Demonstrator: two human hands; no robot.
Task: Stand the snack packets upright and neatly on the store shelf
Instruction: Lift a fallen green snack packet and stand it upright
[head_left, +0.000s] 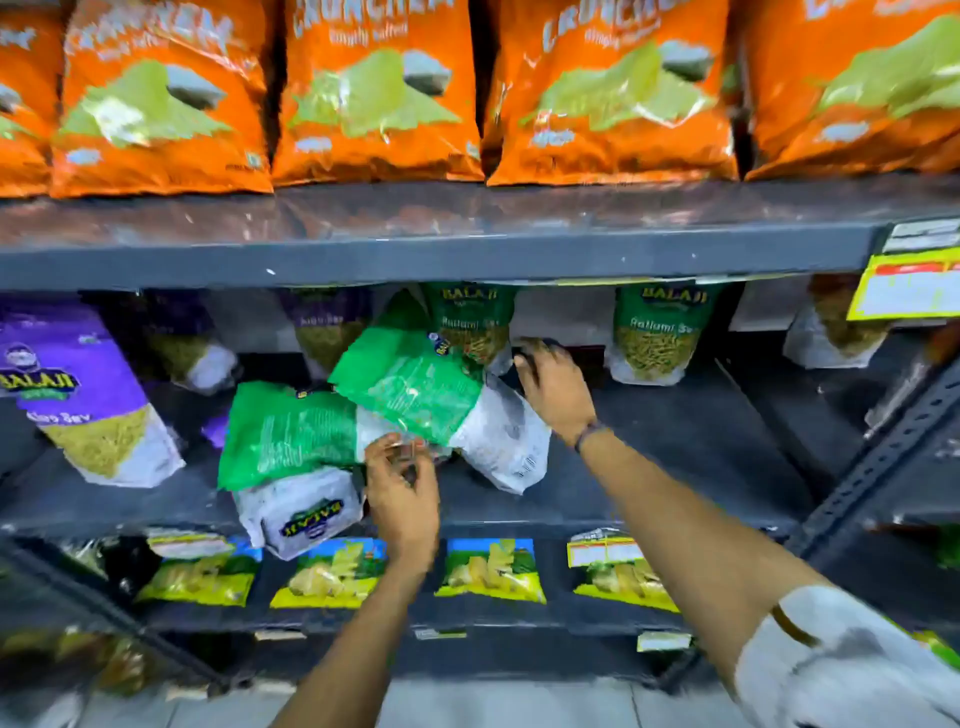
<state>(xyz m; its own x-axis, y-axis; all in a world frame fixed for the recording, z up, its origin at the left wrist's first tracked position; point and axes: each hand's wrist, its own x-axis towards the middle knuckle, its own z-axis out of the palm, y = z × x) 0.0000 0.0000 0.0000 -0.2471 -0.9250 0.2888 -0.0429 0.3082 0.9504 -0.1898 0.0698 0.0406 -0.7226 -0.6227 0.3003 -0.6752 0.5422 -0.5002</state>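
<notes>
Two green-and-white snack packets lie toppled on the dark middle shelf (685, 447). One fallen green packet (291, 436) lies back side up, its white bottom hanging over the shelf's front edge. A second, tilted green packet (415, 384) leans across it, white end down to the right. My left hand (402, 493) pinches the lower edge of this tilted packet. My right hand (556, 387) reaches deeper into the shelf just right of it, fingers spread, holding nothing. Two upright green packets (660, 332) stand at the back.
Purple packets (83, 395) stand leaning at the left of the same shelf. Big orange bags (374, 93) fill the shelf above. Yellow-green packets (488, 571) line the shelf below. A yellow price tag (909, 293) hangs at the upper right, next to a slotted upright post (883, 467).
</notes>
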